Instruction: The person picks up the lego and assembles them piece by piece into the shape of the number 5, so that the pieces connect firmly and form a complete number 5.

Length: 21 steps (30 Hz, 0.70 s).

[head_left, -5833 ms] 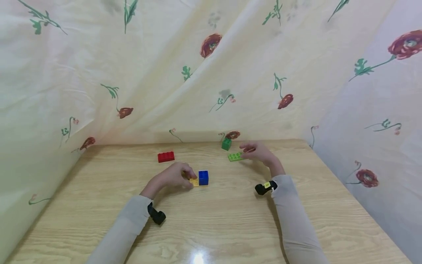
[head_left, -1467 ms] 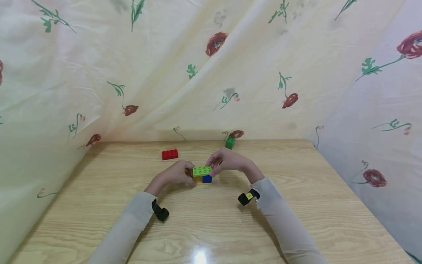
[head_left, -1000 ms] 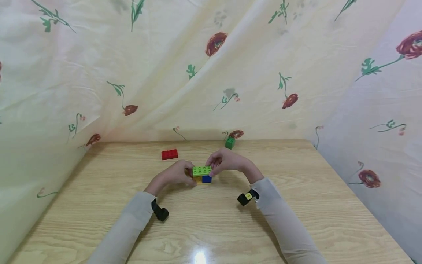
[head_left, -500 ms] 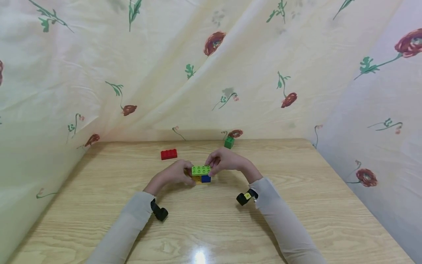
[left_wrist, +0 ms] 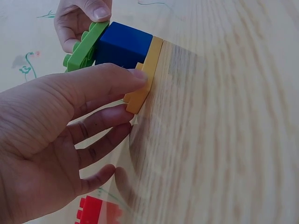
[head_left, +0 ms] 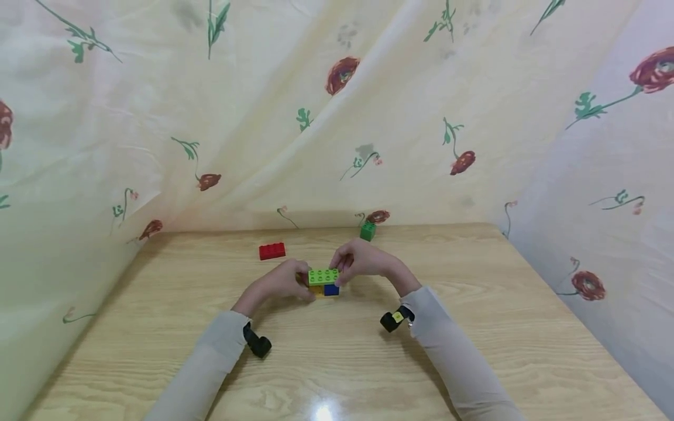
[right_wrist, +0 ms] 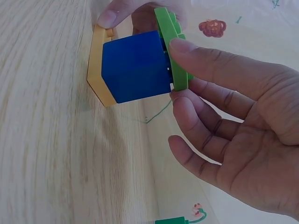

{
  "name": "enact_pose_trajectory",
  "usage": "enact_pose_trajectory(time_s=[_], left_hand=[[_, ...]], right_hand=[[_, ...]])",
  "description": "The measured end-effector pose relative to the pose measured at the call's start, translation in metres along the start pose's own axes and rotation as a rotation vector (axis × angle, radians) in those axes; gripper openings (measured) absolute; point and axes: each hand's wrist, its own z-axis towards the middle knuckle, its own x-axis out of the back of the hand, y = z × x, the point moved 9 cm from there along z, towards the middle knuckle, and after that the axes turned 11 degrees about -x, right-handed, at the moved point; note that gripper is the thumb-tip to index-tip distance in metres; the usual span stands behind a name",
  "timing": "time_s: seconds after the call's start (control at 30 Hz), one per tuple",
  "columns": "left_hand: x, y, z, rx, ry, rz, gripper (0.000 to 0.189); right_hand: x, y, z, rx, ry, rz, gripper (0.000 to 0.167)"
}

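My left hand (head_left: pixel 284 279) pinches the thin yellow plate brick (left_wrist: pixel 148 74) at its left end, thumb in front and fingers behind. A tall blue brick (right_wrist: pixel 135 67) stands on the right part of that plate, which rests on the table. Over the blue brick lies a flat light green plate brick (head_left: pixel 323 276), reaching left above the yellow plate's uncovered end. My right hand (head_left: pixel 364 263) pinches the green plate at its right end between thumb and fingers. In the right wrist view a narrow gap shows between green and blue, so whether they are pressed fully together is unclear.
A red brick (head_left: pixel 272 251) lies on the wooden table (head_left: pixel 316 351) behind my left hand. Farther back, a small dark green brick (head_left: pixel 368 231) stands near the flowered cloth (head_left: pixel 263 117) that hangs behind and beside the table.
Earlier the light green plate lay on the table at the right; my right hand has brought it left onto the blue brick. Over the last second both hands stay nearly still.
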Motion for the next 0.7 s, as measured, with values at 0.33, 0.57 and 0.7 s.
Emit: enact_pose_trajectory(time_s=[0.33,0.57,0.7], left_hand=[[-0.0035,-0.0038,-0.0024,0.012,-0.002,-0.022,0.024],[-0.0016,-0.0025,-0.0025,0.010,0.011,-0.002,0.021],[0.0006,-0.0005,-0.0014,-0.002,0.012,0.016,0.021]], right_hand=[[-0.0043,0.0021,-0.0010,-0.002,-0.013,0.000,0.023],[-0.0028,0.0001,-0.0015,0.037,-0.017,0.009,0.024],[-0.0013,-0.0004,-0.0007,0.044,-0.018,0.011,0.023]])
